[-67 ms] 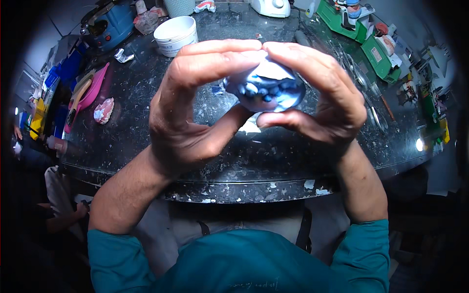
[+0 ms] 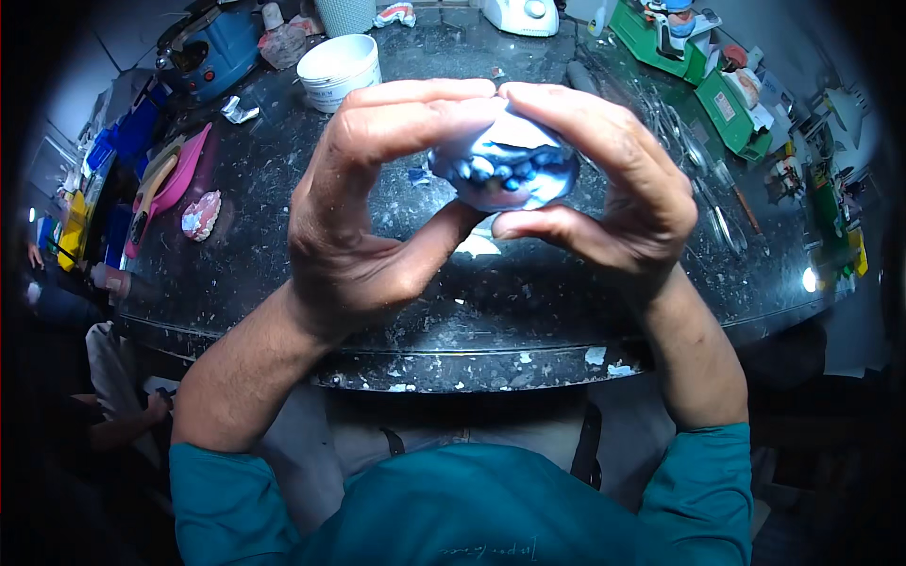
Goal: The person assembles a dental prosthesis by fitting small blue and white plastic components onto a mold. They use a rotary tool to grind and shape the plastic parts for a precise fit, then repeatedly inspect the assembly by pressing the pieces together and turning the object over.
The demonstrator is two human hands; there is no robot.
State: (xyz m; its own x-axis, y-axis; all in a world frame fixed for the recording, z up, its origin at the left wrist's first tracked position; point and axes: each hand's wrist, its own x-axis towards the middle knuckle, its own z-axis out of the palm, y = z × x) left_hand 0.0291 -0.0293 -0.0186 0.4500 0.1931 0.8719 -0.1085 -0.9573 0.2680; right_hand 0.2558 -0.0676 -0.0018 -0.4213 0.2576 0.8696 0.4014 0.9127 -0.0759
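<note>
Above the bench I hold a shiny pale-blue dental impression [image 2: 514,174] with bumpy, tooth-like shapes and darker blue shadowed hollows. My left hand [image 2: 363,203] is closed on its left side, fingertips along the top edge and thumb below. On the other side my right hand [image 2: 628,184] grips it the same way, fingers above and thumb at the lower rim. The fingertips of both hands almost meet at the top. A bright scrap of light material shows on the bench below the thumbs; its kind is unclear.
The black, speckled bench [image 2: 453,321] carries a white tub [image 2: 340,71], a pink dustpan [image 2: 179,179] with a brush, and a pink denture-like model [image 2: 201,216] at left. Metal hand tools [image 2: 722,212] and green trays [image 2: 731,118] lie at right. A blue machine [image 2: 212,52] stands far left.
The dental impression has shifted slightly left and tilted a little. My right hand has moved slightly left with it; my left hand has hardly moved.
</note>
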